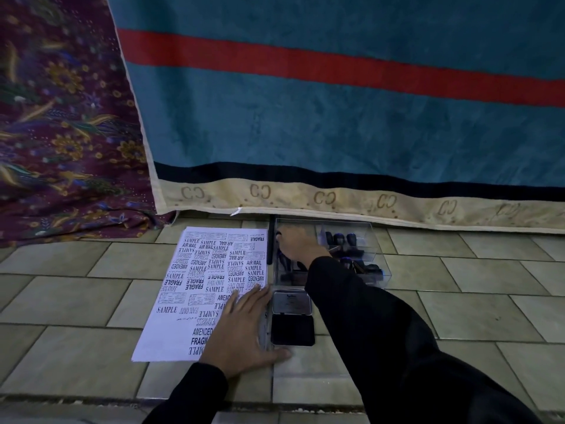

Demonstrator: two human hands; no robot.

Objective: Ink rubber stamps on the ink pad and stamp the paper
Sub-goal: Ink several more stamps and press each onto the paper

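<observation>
A white paper (186, 304) covered with many black stamp prints lies on the tiled floor. My left hand (241, 332) rests flat on its near right corner, fingers spread, holding nothing. To the right lies the open ink pad (293, 329), its dark pad toward me and its silver lid (292, 302) folded back. Behind it stands a clear plastic box (371, 240) holding several dark-handled rubber stamps (345, 240). My right hand (298, 244) reaches into the box's left compartment, fingers curled down around a stamp; the grip is partly hidden.
A teal towel with a red stripe (336, 117) hangs just behind the box, its beige hem touching the floor. A purple floral cloth (61, 133) hangs at the left. Beige floor tiles (76, 301) spread all around. A dark strip (269, 243) lies between paper and box.
</observation>
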